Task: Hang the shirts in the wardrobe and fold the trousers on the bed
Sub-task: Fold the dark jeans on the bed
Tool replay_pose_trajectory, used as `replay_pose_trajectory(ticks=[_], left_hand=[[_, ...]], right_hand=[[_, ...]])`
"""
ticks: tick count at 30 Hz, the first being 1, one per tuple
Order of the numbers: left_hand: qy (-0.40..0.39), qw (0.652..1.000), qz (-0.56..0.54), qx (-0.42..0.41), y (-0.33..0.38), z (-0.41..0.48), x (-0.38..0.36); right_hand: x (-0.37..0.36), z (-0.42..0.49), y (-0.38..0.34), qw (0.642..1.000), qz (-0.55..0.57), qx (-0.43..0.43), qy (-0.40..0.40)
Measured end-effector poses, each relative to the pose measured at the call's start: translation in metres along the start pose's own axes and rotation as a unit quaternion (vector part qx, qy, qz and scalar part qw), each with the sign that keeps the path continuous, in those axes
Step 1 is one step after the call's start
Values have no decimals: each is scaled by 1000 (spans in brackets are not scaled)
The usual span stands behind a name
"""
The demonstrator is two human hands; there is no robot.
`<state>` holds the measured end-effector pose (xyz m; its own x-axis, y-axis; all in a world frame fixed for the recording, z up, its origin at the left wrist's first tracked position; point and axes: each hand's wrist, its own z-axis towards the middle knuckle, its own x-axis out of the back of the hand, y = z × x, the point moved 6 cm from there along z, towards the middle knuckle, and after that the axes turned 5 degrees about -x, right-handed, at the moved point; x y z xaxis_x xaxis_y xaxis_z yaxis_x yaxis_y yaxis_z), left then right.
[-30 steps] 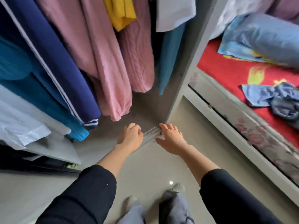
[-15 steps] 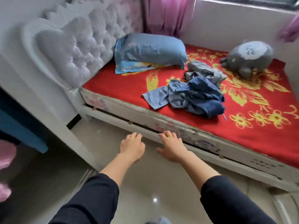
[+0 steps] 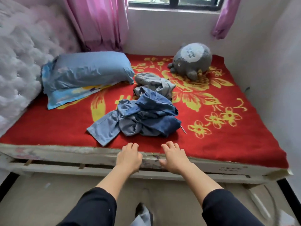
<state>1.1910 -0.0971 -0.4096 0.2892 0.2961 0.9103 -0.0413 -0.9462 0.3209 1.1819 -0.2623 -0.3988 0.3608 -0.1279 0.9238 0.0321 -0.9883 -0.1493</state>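
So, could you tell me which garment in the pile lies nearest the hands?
The light blue garment, spread toward the bed's front edge; the grey one lies farthest back.

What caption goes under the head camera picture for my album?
Two empty hands, left and right, reach toward a pile of blue clothes on the red bed.
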Motion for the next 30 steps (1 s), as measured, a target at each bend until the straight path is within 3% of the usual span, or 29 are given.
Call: replay_pose_trajectory(ticks=[13,18,23,26,30], left_hand=[[-43,997,-52,45,5,294,4],[10,994,-65,82,-2,376,15],[68,995,-54,46,-2,451,21],[46,995,-19,81,-10,488,15],[-48,982,-43,178,-24,515,-4]], right_hand=[[46,261,104,996,39,-67,-50],[37,325,136,991,42,-88,-89],[27,393,146,992,58,-77,-82],[22,436,141,991,100,-62,-66],[8,471,133,979,180,-62,-77]])
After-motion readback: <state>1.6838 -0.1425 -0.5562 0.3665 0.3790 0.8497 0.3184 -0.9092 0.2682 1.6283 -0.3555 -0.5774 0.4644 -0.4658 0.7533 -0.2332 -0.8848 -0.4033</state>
